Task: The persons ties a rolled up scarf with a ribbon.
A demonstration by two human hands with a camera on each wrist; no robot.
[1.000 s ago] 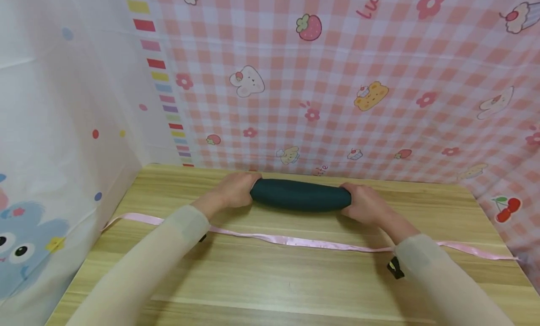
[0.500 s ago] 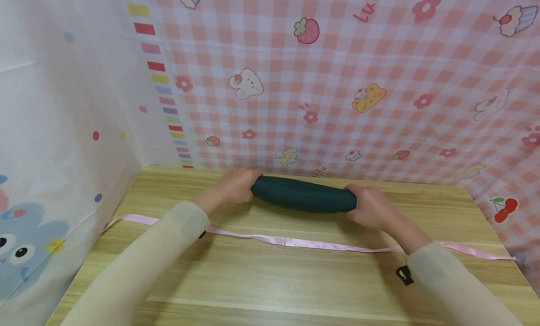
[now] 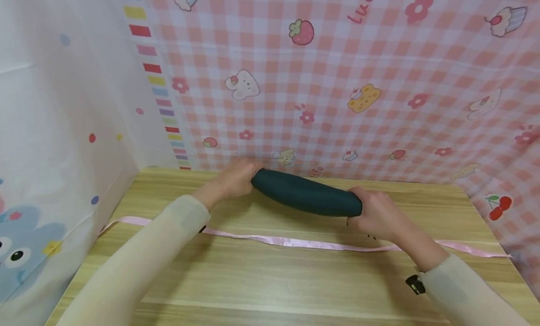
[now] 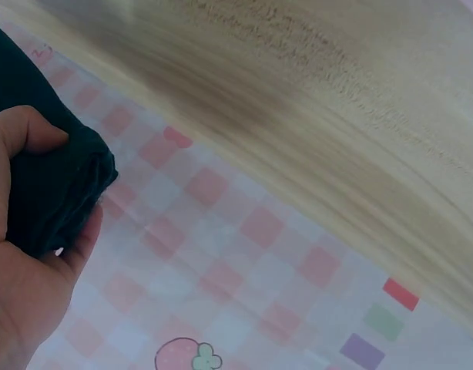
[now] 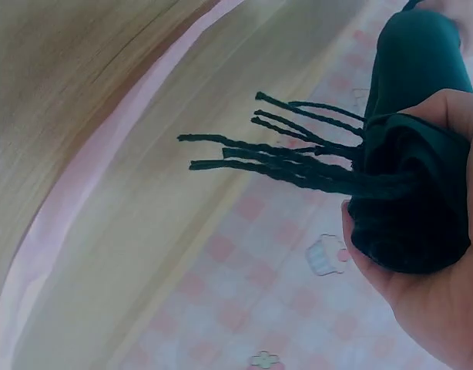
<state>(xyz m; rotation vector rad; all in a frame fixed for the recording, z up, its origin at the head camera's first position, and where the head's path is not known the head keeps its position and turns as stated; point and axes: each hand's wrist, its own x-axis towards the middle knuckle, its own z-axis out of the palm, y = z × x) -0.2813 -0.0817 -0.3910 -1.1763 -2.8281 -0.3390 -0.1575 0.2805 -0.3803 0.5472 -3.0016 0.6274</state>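
Note:
A dark green scarf, rolled into a thick bundle, is held above the back part of the table. My left hand grips its left end, which sits higher in the head view. On the other end, my right hand has its fingers curled round the roll. The left wrist view shows the thumb over the folded end of the scarf. Twisted tassels hang out of the spiral end of the roll in the right wrist view.
A pink ribbon runs across the wooden table from side to side, below the scarf and passing under both forearms. Behind stands a pink checked cloth wall; a white printed cloth hangs at the left.
The scarf has tilted: its left end has risen, while its right end has moved right and slightly toward me. Both hands have kept their grip.

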